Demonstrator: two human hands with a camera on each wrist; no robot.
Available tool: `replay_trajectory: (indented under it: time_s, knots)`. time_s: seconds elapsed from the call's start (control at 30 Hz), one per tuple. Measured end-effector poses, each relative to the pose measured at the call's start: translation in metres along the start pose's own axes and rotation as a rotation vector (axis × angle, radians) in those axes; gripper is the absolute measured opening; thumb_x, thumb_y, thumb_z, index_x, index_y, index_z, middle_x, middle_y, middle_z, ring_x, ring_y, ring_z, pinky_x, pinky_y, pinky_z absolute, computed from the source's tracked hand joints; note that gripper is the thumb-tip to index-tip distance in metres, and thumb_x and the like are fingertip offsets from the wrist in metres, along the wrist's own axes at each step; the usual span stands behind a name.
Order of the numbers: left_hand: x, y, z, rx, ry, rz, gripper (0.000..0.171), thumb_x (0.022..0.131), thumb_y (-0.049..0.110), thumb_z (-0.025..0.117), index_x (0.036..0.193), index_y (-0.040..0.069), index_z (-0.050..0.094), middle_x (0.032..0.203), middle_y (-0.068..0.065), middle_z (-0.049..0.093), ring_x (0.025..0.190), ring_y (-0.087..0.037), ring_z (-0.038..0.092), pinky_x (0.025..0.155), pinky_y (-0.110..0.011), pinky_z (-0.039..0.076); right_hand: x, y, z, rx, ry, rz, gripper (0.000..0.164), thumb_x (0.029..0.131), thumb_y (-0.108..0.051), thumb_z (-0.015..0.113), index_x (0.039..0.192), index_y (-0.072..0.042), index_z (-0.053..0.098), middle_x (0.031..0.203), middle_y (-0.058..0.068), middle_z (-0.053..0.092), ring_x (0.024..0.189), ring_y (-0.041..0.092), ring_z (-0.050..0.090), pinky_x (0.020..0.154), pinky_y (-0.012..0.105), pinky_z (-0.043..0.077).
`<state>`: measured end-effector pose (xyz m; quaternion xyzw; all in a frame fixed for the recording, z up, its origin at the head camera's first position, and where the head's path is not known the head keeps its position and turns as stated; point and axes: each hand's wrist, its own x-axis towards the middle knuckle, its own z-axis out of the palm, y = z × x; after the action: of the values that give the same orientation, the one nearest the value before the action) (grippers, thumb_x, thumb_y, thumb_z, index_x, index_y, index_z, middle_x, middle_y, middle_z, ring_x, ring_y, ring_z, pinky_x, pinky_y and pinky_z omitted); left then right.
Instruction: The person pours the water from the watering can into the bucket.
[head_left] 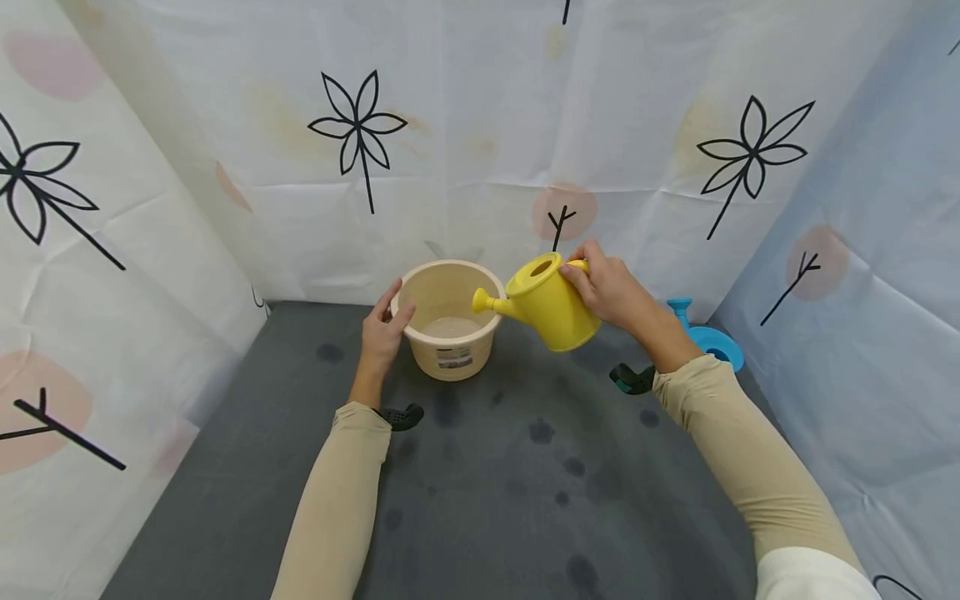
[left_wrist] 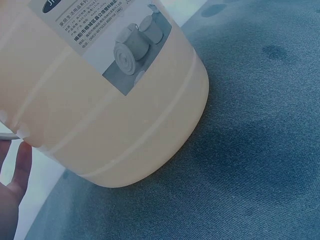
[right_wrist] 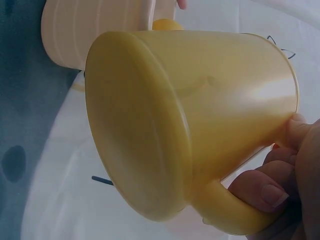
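Observation:
My left hand (head_left: 381, 340) holds the left rim of a cream plastic basin (head_left: 427, 357), thumb at the rim and fingers along the outside. The basin stands upright, with a printed label (left_wrist: 135, 45) on its near side. To its right, my right hand (head_left: 613, 293) grips the handle of a yellow watering can (head_left: 561, 315) above the table. The can tilts left, its spout head (head_left: 482, 300) over the basin's right rim. No stream of water shows. In the right wrist view, fingers curl round the can's handle (right_wrist: 230, 212).
A blue watering can (head_left: 716, 343) lies at the back right, partly behind my right forearm. Dark wet spots (head_left: 542, 431) mark the grey tabletop (head_left: 480, 517). White patterned sheets (head_left: 465, 142) stand behind and on both sides.

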<state>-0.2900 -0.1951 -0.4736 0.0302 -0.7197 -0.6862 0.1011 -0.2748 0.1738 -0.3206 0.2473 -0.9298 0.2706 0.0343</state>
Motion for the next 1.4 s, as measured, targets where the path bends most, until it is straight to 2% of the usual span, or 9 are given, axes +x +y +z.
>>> replay_trajectory:
  time_s: [0.1,0.23,0.43,0.57,0.77,1.07,1.13,1.3,1.4]
  knots:
    - [0.002,-0.004,0.001,0.003,0.016,0.023,0.057,0.098,0.025,0.069,0.152,0.031,0.051,0.142,-0.026,0.059,0.092,0.004,0.063,0.071,-0.010,0.053,0.001,-0.001,-0.001,0.005,-0.008,-0.002,0.035,0.112,-0.028,0.039,0.125,0.005,0.041,0.109,0.026,0.060,0.085,0.035,0.064,0.075,0.044,0.056]
    - [0.001,-0.005,0.002,0.013,0.026,0.043,0.056,0.098,0.029,0.070,0.151,0.032,0.052,0.139,-0.026,0.061,0.093,0.003,0.064,0.071,-0.011,0.053,0.001,-0.001,-0.001,0.009,-0.011,0.001,0.036,0.112,-0.028,0.038,0.125,0.005,0.041,0.108,0.026,0.060,0.085,0.034,0.064,0.075,0.043,0.056]
    - [0.001,-0.003,0.001,0.009,0.012,0.010,0.058,0.097,0.031,0.071,0.152,0.032,0.051,0.140,-0.025,0.060,0.092,0.003,0.063,0.071,-0.010,0.053,0.003,-0.003,-0.002,0.003,-0.017,0.008,0.035,0.112,-0.028,0.038,0.126,0.005,0.041,0.105,0.025,0.059,0.084,0.034,0.064,0.073,0.042,0.056]
    - [-0.006,0.009,0.000,-0.005,-0.008,-0.015,0.059,0.098,0.026,0.069,0.154,0.027,0.048,0.144,-0.027,0.057,0.092,0.005,0.063,0.072,-0.011,0.053,0.004,-0.005,-0.003,-0.007,-0.025,0.009,0.034,0.112,-0.027,0.039,0.125,0.004,0.040,0.105,0.025,0.059,0.083,0.034,0.064,0.072,0.042,0.056]
    - [-0.019,0.029,0.001,0.010,-0.023,-0.007,0.060,0.099,0.024,0.068,0.155,0.021,0.046,0.143,-0.030,0.056,0.091,0.006,0.063,0.073,-0.011,0.054,0.006,-0.007,-0.003,-0.019,-0.032,0.004,0.035,0.112,-0.028,0.039,0.125,0.004,0.040,0.105,0.025,0.059,0.083,0.034,0.064,0.073,0.042,0.056]
    - [-0.019,0.030,0.001,-0.025,-0.022,-0.003,0.059,0.098,0.024,0.069,0.154,0.022,0.049,0.145,-0.026,0.057,0.112,-0.018,0.067,0.075,-0.013,0.055,0.009,-0.008,-0.006,-0.033,-0.038,-0.023,0.035,0.112,-0.029,0.039,0.125,0.004,0.039,0.103,0.024,0.058,0.083,0.033,0.063,0.073,0.041,0.055]
    - [-0.019,0.029,0.001,-0.026,-0.026,-0.001,0.060,0.098,0.024,0.069,0.154,0.021,0.048,0.145,-0.026,0.057,0.109,-0.015,0.067,0.075,-0.013,0.055,0.010,-0.008,-0.006,-0.032,-0.046,-0.018,0.036,0.112,-0.029,0.039,0.126,0.004,0.039,0.104,0.024,0.058,0.084,0.033,0.063,0.073,0.041,0.055]
    - [-0.018,0.028,0.001,-0.019,-0.034,0.003,0.061,0.098,0.024,0.069,0.155,0.021,0.047,0.146,-0.027,0.056,0.097,0.001,0.063,0.075,-0.013,0.055,0.011,-0.010,-0.008,-0.036,-0.060,-0.006,0.036,0.112,-0.030,0.038,0.126,0.003,0.039,0.106,0.024,0.058,0.085,0.033,0.063,0.074,0.041,0.055]
    - [-0.018,0.028,0.001,-0.006,-0.034,0.001,0.061,0.099,0.024,0.068,0.155,0.020,0.047,0.146,-0.026,0.056,0.099,0.001,0.062,0.075,-0.013,0.055,0.011,-0.010,-0.008,-0.039,-0.062,-0.004,0.036,0.112,-0.030,0.039,0.126,0.003,0.039,0.108,0.024,0.058,0.085,0.033,0.063,0.074,0.042,0.056]
